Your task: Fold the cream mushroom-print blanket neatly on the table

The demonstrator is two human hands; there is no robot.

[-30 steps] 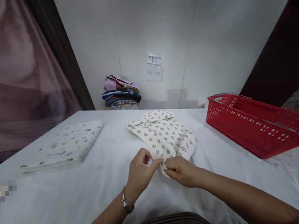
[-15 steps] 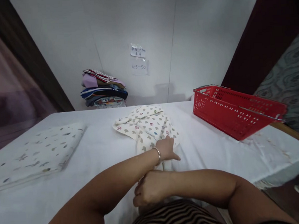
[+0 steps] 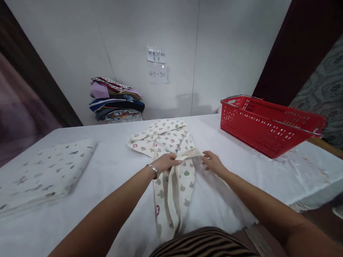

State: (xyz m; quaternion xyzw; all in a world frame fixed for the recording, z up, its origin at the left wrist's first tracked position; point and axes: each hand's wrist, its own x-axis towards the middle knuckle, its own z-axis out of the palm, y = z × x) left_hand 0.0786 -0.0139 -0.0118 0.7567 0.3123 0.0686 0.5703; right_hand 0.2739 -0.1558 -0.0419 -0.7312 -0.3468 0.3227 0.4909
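Mushroom-print cloth lies mid worktop, from nr far edge twd near edge. L hand has fingers pinched on a bunched fold; R hand has fingers half-curled by its pale edge, can't tell if gripping. Prob. light, soft, floppy; best held by edges/corners, w/ both hands.

Cloth drawn out, hands uncrossed
The patterned cloth had come to stretch toward the near edge of the tabletop; the left hand had moved onto it, the right hand beside it.
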